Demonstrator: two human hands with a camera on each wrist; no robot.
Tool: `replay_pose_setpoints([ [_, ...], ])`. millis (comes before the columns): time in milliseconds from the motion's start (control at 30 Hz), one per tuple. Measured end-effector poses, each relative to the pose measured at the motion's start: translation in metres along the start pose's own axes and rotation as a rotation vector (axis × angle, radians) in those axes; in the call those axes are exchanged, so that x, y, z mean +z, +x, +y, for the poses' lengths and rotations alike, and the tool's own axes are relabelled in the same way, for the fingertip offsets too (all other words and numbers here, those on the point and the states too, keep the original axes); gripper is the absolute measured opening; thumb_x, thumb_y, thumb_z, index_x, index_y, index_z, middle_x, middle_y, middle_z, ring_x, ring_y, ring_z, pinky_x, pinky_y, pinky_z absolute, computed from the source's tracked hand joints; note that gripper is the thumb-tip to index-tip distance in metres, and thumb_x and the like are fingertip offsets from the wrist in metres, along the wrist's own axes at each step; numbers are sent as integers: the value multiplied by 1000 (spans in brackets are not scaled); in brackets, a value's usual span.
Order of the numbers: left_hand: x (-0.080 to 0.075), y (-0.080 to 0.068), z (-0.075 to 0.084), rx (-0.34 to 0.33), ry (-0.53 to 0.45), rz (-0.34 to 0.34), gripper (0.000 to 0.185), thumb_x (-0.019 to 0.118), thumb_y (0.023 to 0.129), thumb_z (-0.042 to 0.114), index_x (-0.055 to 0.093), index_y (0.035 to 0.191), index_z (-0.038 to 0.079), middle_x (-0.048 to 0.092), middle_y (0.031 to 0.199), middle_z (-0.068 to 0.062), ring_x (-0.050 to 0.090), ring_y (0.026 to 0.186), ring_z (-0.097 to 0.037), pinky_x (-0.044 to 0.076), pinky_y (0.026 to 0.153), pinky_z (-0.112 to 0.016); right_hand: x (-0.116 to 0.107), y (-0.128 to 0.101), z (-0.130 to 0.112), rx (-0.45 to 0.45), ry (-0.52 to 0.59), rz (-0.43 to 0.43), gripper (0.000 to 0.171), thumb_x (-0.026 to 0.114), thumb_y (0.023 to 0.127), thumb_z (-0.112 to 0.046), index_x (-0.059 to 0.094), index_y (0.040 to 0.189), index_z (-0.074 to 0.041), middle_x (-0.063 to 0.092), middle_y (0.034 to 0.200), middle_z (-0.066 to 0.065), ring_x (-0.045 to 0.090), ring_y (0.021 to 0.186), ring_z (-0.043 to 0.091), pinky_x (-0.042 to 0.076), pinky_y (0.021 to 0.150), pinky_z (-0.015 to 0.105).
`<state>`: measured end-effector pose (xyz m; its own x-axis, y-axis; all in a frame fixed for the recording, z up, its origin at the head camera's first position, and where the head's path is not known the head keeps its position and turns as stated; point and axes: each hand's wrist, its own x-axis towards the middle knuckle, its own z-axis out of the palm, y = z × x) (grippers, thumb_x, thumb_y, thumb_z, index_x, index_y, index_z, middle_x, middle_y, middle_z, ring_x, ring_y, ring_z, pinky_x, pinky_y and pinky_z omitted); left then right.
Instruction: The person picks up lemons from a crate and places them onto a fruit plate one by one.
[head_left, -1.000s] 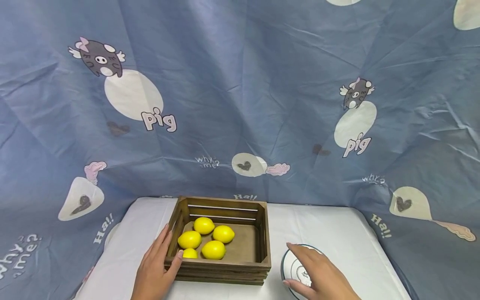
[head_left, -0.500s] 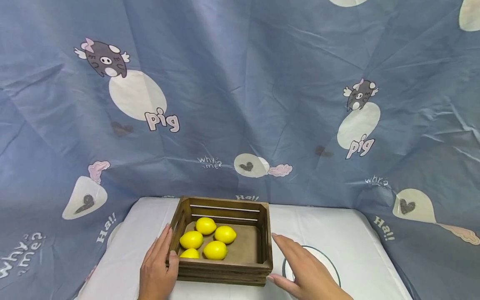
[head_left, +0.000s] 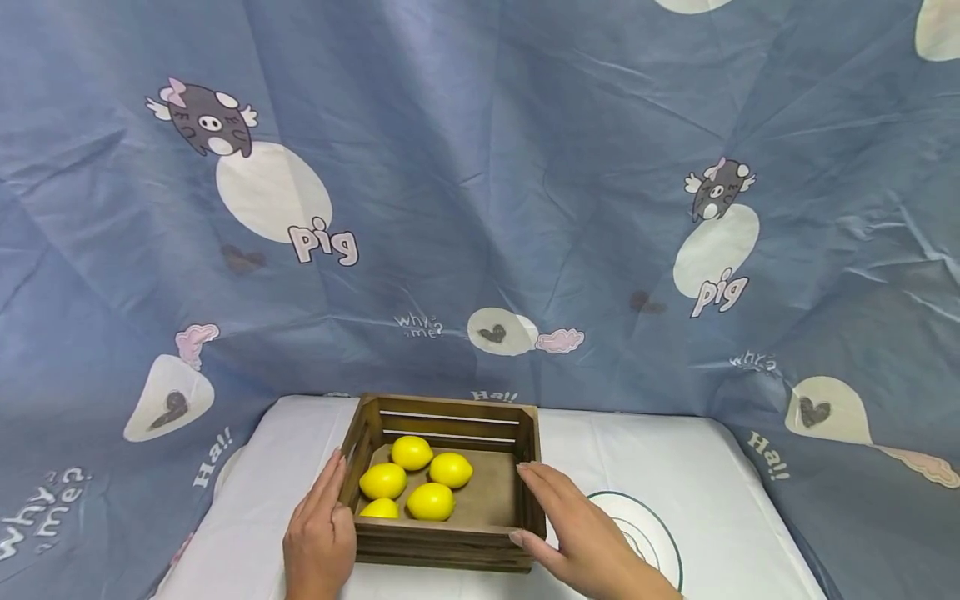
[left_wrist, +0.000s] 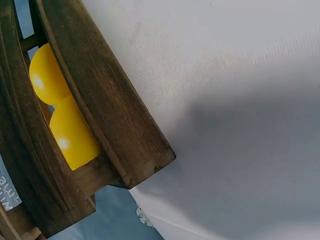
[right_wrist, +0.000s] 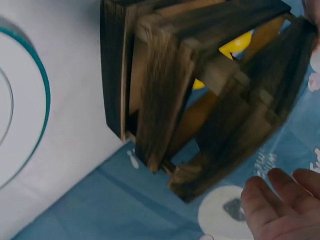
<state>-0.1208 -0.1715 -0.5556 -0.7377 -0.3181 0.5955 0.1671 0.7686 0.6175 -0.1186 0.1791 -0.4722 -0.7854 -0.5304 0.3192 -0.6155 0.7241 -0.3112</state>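
Whereas a second earlier the right hand [head_left: 581, 542] rested on the white teal-rimmed plate [head_left: 660, 533], it now lay with straight fingers against the right wall of the dark slatted wooden crate [head_left: 450, 533]. Left hand [head_left: 321, 533] flat on the left wall. Crate near the table's front edge, bracketed for moving.

This looks like a staged recording corner, probably in a home rather than a lab or shop. Beyond the fingertips hangs a blue bedsheet-like backdrop [head_left: 480, 183] printed with cartoon pigs, creased and draped around a small table [head_left: 675, 450] under a white cloth. Between the fingers stands a wooden crate [head_left: 450, 533] of lemons [head_left: 429, 500]; a white plate [head_left: 652, 533] lies just right of the right fingers.
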Motion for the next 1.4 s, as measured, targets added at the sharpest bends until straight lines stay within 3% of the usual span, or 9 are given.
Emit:
replay_pose_setpoints([
  [167, 2, -1, 0, -6, -15, 21, 55, 45, 91, -4, 65, 141, 4, 61, 148, -1, 62, 127, -37, 47, 100, -57, 8, 2, 2, 21, 40, -57, 71, 59, 101, -57, 49, 155, -12, 51, 156, 4, 52, 139, 21, 52, 103, 45],
  [367, 3, 0, -6, 5, -28, 49, 51, 46, 94, -3, 67, 140, 5, 63, 146, -2, 61, 129, -36, 36, 117, -30, 11, 8, 3, 36, 41, -71, 65, 58, 103, -55, 53, 152, -13, 52, 154, 1, 53, 137, 20, 51, 104, 45],
  [567, 6, -1, -7, -16, -38, 49, 52, 46, 94, -3, 69, 139, 8, 62, 148, 4, 62, 128, -32, 42, 112, -30, 12, 14, 7, -10, 16, -73, 60, 53, 105, -55, 61, 145, -10, 56, 149, 1, 52, 139, 21, 50, 107, 45],
  [767, 6, 0, -7, 10, -72, 72, 52, 45, 92, -5, 70, 136, 6, 63, 146, 0, 61, 130, -25, 29, 108, -7, 15, 22, 11, -99, -16, -84, 45, 60, 105, -38, 68, 135, -5, 62, 142, 6, 47, 145, 29, 46, 111, 46],
  [967, 7, -1, -11, 42, -89, 101, 52, 43, 92, -6, 69, 136, 4, 64, 145, -3, 56, 133, -12, 30, 106, -6, 21, 31, 15, -181, -94, -91, 37, 62, 105, -27, 71, 130, -2, 67, 137, 10, 48, 143, 33, 42, 114, 46],
  [1167, 8, -1, -8, 40, -111, 116, 53, 44, 92, -8, 69, 136, 4, 65, 144, -4, 61, 129, -25, 31, 106, -6, 23, 44, 22, -192, -140, -138, 40, 65, 102, -30, 70, 131, -2, 67, 137, 9, 46, 145, 32, 37, 118, 43],
  [1400, 7, -2, -9, 19, -106, 83, 51, 41, 94, -4, 70, 136, 4, 63, 147, -3, 57, 134, -19, 30, 109, -8, 26, 57, 25, -176, -135, -189, 47, 69, 99, -37, 69, 134, -5, 65, 140, 10, 44, 146, 32, 35, 120, 43],
])
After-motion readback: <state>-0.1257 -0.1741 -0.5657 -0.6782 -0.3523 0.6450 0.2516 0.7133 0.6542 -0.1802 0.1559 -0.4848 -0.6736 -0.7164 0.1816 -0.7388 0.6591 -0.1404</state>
